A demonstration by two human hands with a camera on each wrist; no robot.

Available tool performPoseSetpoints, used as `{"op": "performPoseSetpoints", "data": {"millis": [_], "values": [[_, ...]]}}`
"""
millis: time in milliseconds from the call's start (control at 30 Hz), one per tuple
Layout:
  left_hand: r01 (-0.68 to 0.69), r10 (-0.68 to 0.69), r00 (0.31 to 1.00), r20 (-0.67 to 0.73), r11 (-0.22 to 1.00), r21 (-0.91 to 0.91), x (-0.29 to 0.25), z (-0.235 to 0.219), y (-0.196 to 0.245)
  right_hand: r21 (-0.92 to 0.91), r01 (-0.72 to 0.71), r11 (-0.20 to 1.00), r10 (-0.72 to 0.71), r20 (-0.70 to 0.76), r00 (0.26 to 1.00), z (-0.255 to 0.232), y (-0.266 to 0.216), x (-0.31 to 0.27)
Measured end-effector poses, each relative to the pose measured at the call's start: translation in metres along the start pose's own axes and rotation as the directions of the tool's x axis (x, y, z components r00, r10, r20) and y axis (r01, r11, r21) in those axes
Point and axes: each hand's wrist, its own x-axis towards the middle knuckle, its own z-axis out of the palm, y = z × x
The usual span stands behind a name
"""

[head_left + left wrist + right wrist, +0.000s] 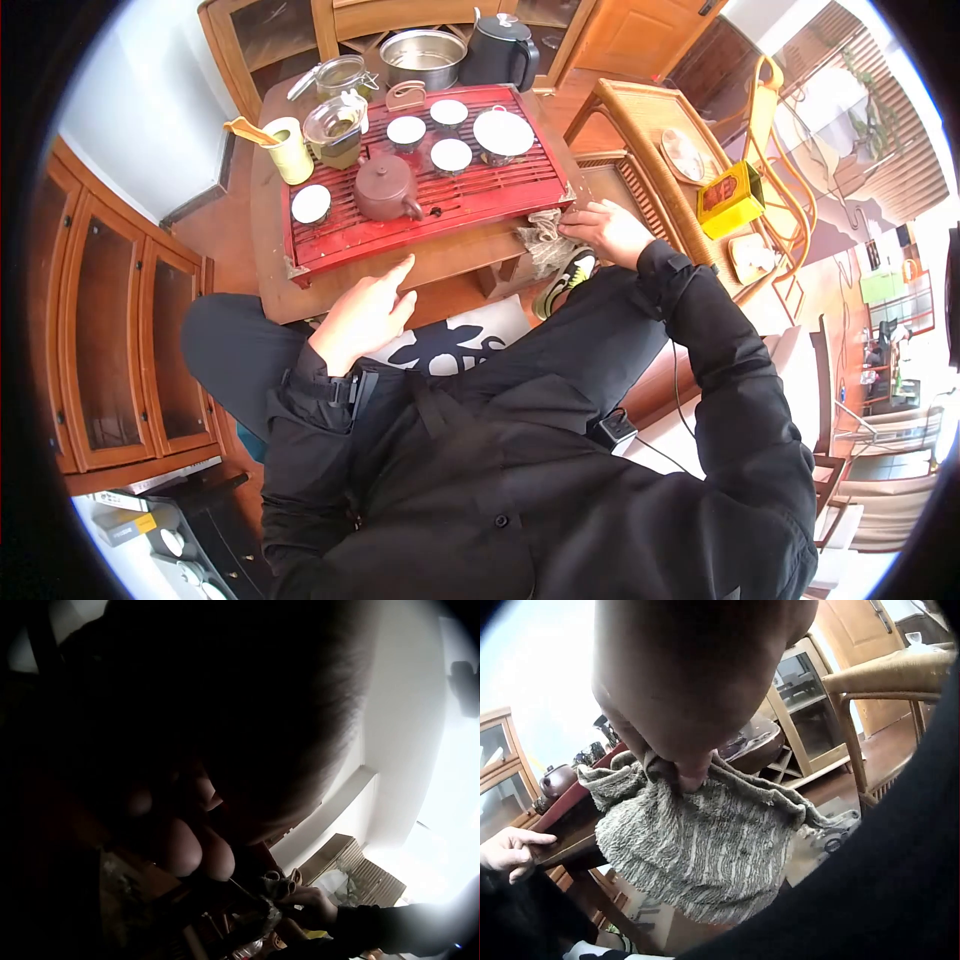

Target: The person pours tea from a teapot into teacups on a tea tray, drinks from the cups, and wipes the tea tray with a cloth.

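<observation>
My right hand point(610, 232) pinches a grey-and-white striped towel point(697, 847) at the right front corner of the low tea table. The towel hangs in folds below the fingers in the right wrist view. My left hand point(362, 318) is before the table's front edge, index finger extended, holding nothing. Behind it, a red slatted tea tray point(400, 240) carries a brown clay teapot point(385, 188), several small cups with white insides, such as one cup point(311, 204) at the left, and a larger white-topped vessel point(503, 133). The left wrist view is very dark.
A glass pitcher point(336, 125), a pale tool holder point(290, 152), a lidded jar point(343, 75), a steel pot point(423, 58) and a black kettle point(497, 52) stand around the tray's back and left. A rattan cart point(640, 140) with a yellow tin point(733, 200) stands right.
</observation>
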Motion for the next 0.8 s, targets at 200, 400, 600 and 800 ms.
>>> {"op": "performPoseSetpoints", "data": {"millis": [200, 400, 600, 800], "values": [[-0.052, 0.053, 0.998, -0.03, 0.998, 0.024, 0.001, 0.004, -0.01, 0.069, -0.007, 0.998, 0.009, -0.027, 1.0, 0.001, 0.014, -0.001], [-0.082, 0.086, 0.995, -0.051, 0.993, 0.079, 0.002, 0.006, -0.015, 0.04, -0.103, 0.994, 0.104, -0.026, 0.994, 0.007, 0.026, 0.001], [-0.056, 0.059, 0.997, -0.046, 0.996, 0.073, 0.0, 0.003, -0.011, 0.083, -0.358, 0.93, 0.363, -0.056, 0.93, 0.024, 0.046, 0.018], [-0.101, 0.114, 0.99, -0.083, 0.984, 0.148, 0.001, 0.008, -0.022, 0.123, -0.383, 0.916, 0.395, -0.098, 0.913, 0.039, 0.069, 0.036]]}}
